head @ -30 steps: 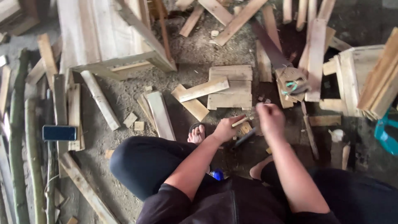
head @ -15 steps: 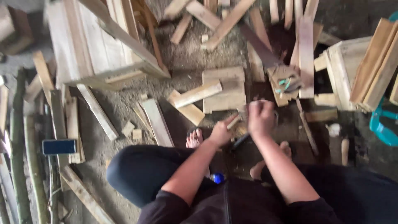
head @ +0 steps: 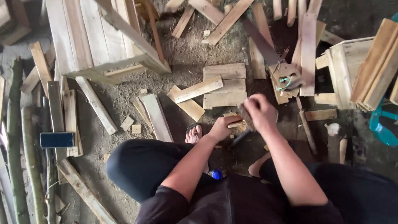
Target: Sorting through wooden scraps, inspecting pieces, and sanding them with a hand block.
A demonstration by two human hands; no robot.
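Both hands are busy: left hand (head: 219, 129) pinches a wood piece (head: 233, 122), right hand (head: 260, 111) clenches a dark tool (blurred); cutting looks unfinished, piece whole.

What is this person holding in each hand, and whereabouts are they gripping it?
The left hand pinches a small wooden piece at its near end. The right hand is closed around something dark, perhaps a tool's handle; what it is cannot be told.
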